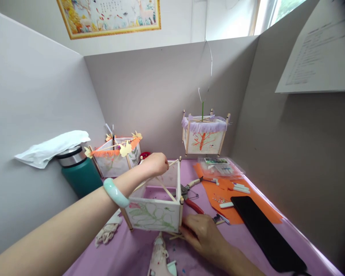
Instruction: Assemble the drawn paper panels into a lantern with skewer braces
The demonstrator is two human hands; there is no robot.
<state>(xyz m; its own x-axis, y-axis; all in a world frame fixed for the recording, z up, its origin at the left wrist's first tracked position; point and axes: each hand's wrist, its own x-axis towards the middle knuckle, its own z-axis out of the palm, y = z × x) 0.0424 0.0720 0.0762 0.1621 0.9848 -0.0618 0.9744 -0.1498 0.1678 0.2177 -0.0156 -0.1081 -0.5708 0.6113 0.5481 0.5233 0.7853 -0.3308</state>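
A square paper lantern [153, 215] with wooden corner posts and a flower drawing stands on the purple tabletop [97, 262]. Over its open top reaches my left hand [156, 165], fingers closed at the crossing sticks; what they hold, if anything, is hidden. A pale green bangle [115, 193] circles that wrist. My right hand [201, 234] is closed around the foot of the lantern's near right post. Just in front of the lantern lies a glue gun [158, 255], its nozzle toward the paper side. Thin sticks lie beside it, partly under my right hand.
Pliers [191, 199] lie right of the lantern, near orange sheets [209, 191] and a black phone [267, 232]. A green bottle [82, 172] and an orange-trimmed lantern [112, 166] stand left. A purple-fringed lantern [204, 140] hangs at the back. Grey partitions [161, 96] surround the table.
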